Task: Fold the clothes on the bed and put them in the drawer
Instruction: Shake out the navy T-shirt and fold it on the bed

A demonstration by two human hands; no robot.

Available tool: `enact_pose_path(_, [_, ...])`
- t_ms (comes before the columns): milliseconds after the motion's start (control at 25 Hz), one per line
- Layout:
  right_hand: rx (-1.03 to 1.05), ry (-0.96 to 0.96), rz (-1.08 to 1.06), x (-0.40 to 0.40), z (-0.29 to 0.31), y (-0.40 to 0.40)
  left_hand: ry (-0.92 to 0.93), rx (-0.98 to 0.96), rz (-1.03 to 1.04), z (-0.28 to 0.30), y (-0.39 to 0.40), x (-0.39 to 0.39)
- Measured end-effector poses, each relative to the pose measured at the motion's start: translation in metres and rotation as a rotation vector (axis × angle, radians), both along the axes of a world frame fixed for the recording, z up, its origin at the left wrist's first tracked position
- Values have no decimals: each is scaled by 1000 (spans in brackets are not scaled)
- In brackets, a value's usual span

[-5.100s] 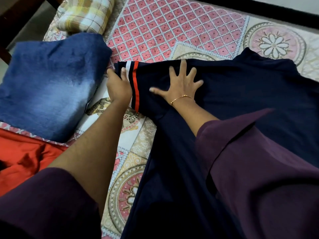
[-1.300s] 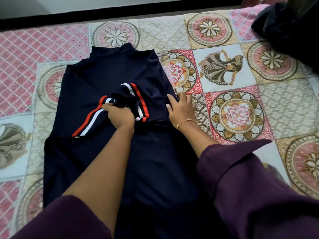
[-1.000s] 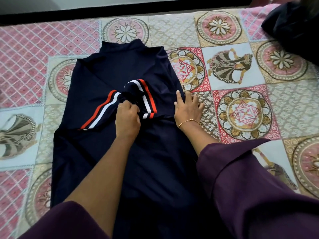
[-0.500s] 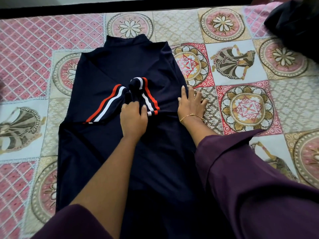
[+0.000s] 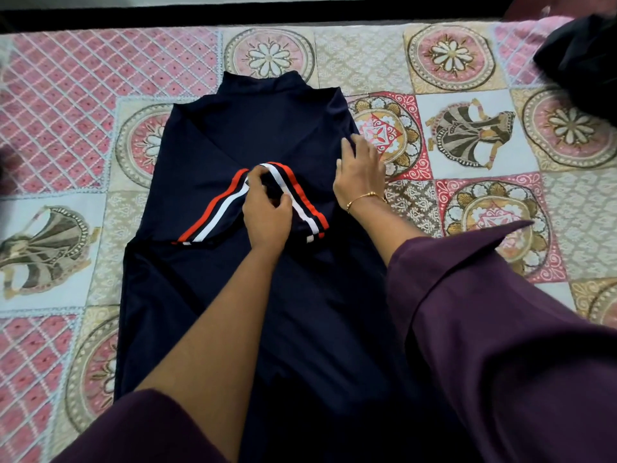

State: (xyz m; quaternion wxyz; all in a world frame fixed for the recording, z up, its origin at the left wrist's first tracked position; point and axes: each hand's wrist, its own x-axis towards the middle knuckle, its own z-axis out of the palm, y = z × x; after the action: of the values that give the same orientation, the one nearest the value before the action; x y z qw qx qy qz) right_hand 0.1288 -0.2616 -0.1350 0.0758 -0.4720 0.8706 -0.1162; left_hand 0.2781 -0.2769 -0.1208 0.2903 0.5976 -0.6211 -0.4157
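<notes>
A navy shirt (image 5: 253, 128) lies flat on the bed, collar away from me, both sleeves folded in over its middle. The sleeve cuffs carry red and white stripes (image 5: 213, 208). My left hand (image 5: 267, 212) pinches the striped cuff where the two sleeves meet, fingers curled round the fabric. At the shirt's right folded edge, my right hand (image 5: 360, 175) rests with straight fingers, a gold bangle on its wrist. Purple sleeves cover both forearms near me. The shirt's lower part is hidden under my arms.
The patterned bedsheet (image 5: 500, 212) with pink, gold and white squares surrounds the shirt. A dark garment heap (image 5: 584, 61) lies at the far right corner. A black bed edge (image 5: 233, 15) runs along the top. No drawer is in view.
My left hand moved up onto the striped cuffs and took hold of them, spreading the right cuff flatter. My right hand slid farther up the shirt's right edge.
</notes>
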Motion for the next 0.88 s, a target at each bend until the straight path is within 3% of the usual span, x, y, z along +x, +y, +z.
enact_pose_path(160, [194, -82, 164, -23, -1, -41, -180, 10, -95, -9, -6, 0])
enact_pose_path(320, [453, -24, 99, -42, -13, -51, -257, 33, -4, -13, -1, 9])
enact_pose_path(600, [409, 4, 43, -35, -14, -61, -342, -175, 171, -7, -26, 9])
enact_pose_path(760, [248, 18, 44, -23, -21, -33, -541, -529, -299, -25, -20, 21])
enact_pose_path(880, [180, 7, 20, -11, -27, 3, -638, -420, -523, -38, -3, 35])
